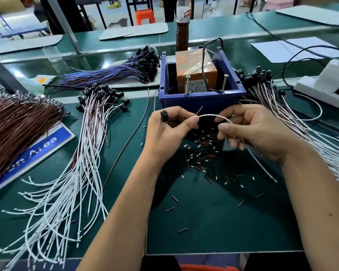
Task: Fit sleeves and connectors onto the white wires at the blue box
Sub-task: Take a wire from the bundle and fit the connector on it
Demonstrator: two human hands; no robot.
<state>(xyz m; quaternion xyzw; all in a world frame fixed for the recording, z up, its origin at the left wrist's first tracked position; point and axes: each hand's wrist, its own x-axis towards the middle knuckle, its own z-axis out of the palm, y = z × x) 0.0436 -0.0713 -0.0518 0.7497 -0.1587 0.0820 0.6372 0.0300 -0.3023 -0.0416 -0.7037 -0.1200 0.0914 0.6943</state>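
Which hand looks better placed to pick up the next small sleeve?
Probably the right hand: it pinches only the thin white wire, above the scattered short sleeve pieces; the left hand also holds a black connector.

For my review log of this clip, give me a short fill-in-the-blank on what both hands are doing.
1. Both hands hold one thin ____ wire arched between them.
2. The left hand also holds a small black ____.
3. Two long metal ____ stand inside the dark blue plastic box.

Missing: white; connector; screws
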